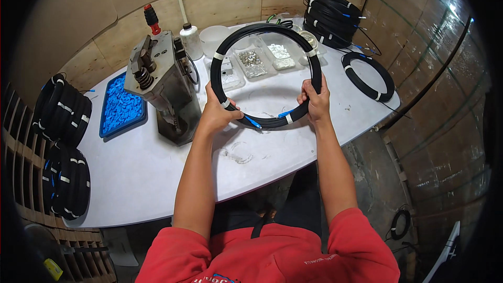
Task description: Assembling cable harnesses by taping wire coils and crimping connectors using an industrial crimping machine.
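Both hands hold up a coil of black cable (226, 45) above the white table, tilted toward me. White tape bands wrap the coil at several spots. My left hand (217, 112) grips its lower left side, with the thumb across the cable. My right hand (315, 99) is closed round its right side. Two blue connectors show at the bottom of the ring: one blue connector (253, 121) beside my left fingers, the other blue connector (285, 113) toward the right hand.
On the white table (251, 165) stand a metal press (170, 89), a tray of blue parts (121, 106), a white bottle (191, 41) and clear boxes of small parts (252, 63). Stacked coils (332, 18) and a single coil (368, 77) lie right; more coils (63, 107) are left.
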